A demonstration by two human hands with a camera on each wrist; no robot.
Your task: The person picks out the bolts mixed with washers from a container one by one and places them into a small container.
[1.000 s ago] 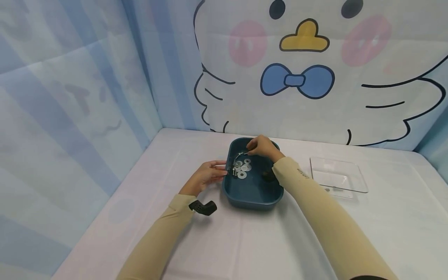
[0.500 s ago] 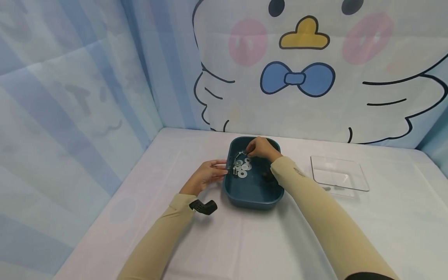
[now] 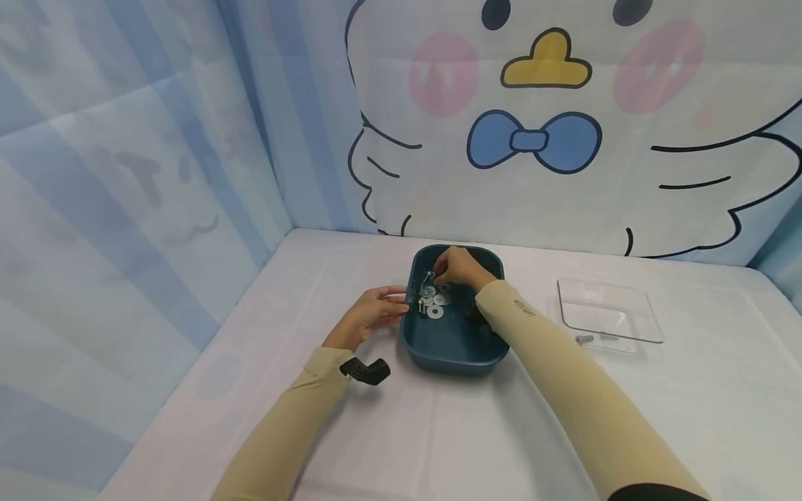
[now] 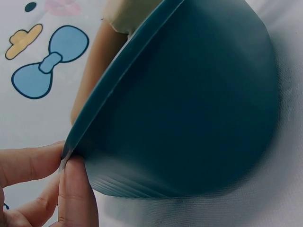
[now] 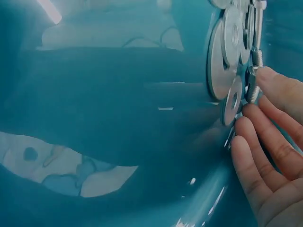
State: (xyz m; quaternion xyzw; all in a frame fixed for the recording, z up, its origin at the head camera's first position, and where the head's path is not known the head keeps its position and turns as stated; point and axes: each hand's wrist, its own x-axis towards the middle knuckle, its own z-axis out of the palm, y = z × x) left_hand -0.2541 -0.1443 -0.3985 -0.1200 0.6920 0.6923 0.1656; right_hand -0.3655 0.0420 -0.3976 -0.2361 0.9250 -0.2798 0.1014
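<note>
A dark teal plastic bin stands on the table. My left hand pinches its left rim between thumb and fingers, and the left wrist view shows the bin's outer wall. My right hand reaches inside, at the far left part. There, flat metal washers lie heaped beside several bolts. In the right wrist view, my right thumb and index finger pinch a threaded bolt next to a small washer. The other right fingertips rest near the bin's floor.
To the right, a clear plastic box or lid lies on the white-covered table. A loose bolt is by its near left edge. A printed cartoon curtain hangs right behind the table.
My right hand has moved a little left and down, closer to the washers and bolts. The sleeve shifted with it, uncovering more of the loose bolt by the clear plastic. My left hand stays put.
</note>
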